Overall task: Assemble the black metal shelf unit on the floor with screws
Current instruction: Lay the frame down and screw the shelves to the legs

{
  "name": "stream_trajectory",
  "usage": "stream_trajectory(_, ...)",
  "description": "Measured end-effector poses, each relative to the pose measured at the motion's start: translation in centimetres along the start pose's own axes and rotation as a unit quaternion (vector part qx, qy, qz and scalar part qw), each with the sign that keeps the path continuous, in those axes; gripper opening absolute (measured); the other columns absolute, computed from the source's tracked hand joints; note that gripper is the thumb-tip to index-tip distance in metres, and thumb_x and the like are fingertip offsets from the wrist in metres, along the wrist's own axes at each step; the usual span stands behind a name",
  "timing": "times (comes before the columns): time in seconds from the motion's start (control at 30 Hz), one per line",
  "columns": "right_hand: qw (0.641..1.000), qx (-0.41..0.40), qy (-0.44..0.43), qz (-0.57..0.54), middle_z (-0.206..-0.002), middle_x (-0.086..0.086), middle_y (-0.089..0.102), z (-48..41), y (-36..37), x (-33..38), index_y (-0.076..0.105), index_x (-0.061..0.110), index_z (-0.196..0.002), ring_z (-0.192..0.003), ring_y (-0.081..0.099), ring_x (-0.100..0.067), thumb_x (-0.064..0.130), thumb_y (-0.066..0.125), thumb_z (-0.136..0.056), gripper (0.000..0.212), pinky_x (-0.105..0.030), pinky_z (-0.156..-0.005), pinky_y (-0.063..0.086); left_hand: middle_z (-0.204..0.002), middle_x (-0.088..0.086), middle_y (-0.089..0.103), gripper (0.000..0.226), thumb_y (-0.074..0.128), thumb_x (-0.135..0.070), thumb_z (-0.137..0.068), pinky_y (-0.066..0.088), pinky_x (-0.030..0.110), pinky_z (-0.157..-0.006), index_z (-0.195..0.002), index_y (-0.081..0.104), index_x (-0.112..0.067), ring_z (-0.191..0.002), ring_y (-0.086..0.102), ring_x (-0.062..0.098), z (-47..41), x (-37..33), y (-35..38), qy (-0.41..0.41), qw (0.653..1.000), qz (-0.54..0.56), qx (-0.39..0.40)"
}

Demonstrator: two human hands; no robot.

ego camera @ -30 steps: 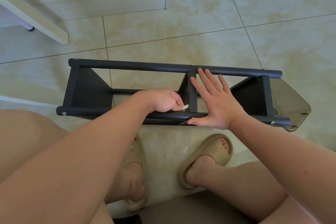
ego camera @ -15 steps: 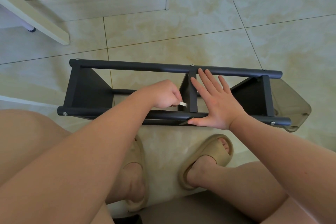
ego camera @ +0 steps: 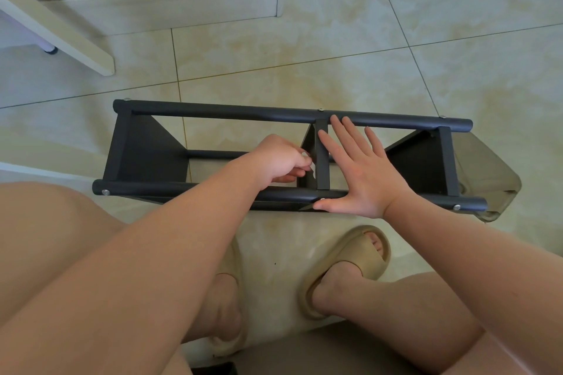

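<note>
black shelf frame (ego camera: 213, 111) sideways, 3 panels

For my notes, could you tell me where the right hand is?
Head view, right of centre: the right hand lies flat on the shelf unit, just right of its middle divider.

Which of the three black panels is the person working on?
The middle panel: the left hand pinches a small pale object at it, the right hand lies flat beside it. The left end panel and right end panel are untouched.
</note>
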State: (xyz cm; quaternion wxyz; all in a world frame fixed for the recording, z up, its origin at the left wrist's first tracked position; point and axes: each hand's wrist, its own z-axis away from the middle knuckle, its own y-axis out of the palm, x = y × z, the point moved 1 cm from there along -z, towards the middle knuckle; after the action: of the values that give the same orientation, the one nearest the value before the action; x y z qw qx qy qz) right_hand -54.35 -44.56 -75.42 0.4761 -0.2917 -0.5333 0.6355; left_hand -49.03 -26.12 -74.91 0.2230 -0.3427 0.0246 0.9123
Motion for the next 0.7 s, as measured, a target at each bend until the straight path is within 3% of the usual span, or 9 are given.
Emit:
stream_trajectory(0.07,1.0,-0.002,-0.001,-0.003,-0.169,-0.007,-0.017,0.0,-0.01,0.01,-0.002,0.022,-0.163,-0.155,-0.018,-0.026,0.096,0.034,-0.072,0.123,-0.055,-0.125,-0.002,-0.091,0.005,0.074,0.009,0.064,-0.014,-0.097,0.058,0.034,-0.09,-0.089,0.063,-0.017,-0.092,0.071,0.016,0.04,-0.18,0.13,-0.004,1.0,0.006,-0.022)
stream_trajectory(0.2,1.0,-0.005,-0.001,-0.005,-0.169,-0.007,-0.015,0.01,0.11,-0.01,-0.002,0.021,-0.163,-0.155,-0.017,-0.026,0.096,0.035,-0.073,0.123,-0.055,-0.126,-0.001,-0.095,0.005,0.074,0.016,0.059,-0.016,-0.1,0.058,0.035,-0.091,-0.113,0.066,-0.01,-0.095,0.071,0.017,0.01,-0.5,0.21,-0.003,0.998,0.047,-0.042)
stream_trajectory(0.27,1.0,-0.007,-0.002,-0.004,-0.169,-0.007,-0.015,0.02,0.12,0.0,-0.002,0.021,-0.163,-0.155,-0.016,-0.026,0.096,0.035,-0.073,0.123,-0.055,-0.125,0.0,-0.094,0.004,0.074,0.017,0.06,-0.017,-0.1,0.058,0.034,-0.09,-0.115,0.065,-0.009,-0.094,0.071,0.016,0.0,-0.59,0.19,0.004,0.998,0.052,-0.043)
stream_trajectory(0.53,1.0,-0.009,-0.003,-0.002,-0.169,-0.007,-0.015,0.01,0.14,-0.04,-0.001,0.021,-0.163,-0.155,-0.016,-0.026,0.096,0.035,-0.073,0.122,-0.055,-0.125,0.0,-0.084,0.0,0.073,0.013,0.058,-0.018,-0.1,0.058,0.031,-0.088,-0.109,0.065,-0.011,-0.087,0.07,0.013,0.12,-0.41,-0.04,-0.027,0.999,0.004,-0.023)
stream_trajectory(0.7,1.0,-0.008,-0.004,0.0,-0.169,-0.007,-0.016,0.0,0.14,-0.06,-0.002,0.021,-0.163,-0.155,-0.017,-0.026,0.097,0.033,-0.074,0.122,-0.056,-0.125,0.0,-0.08,-0.004,0.074,0.011,0.057,-0.02,-0.1,0.055,0.031,-0.086,-0.095,0.063,-0.014,-0.085,0.07,0.011,0.18,-0.48,0.28,-0.039,0.999,-0.005,-0.023)
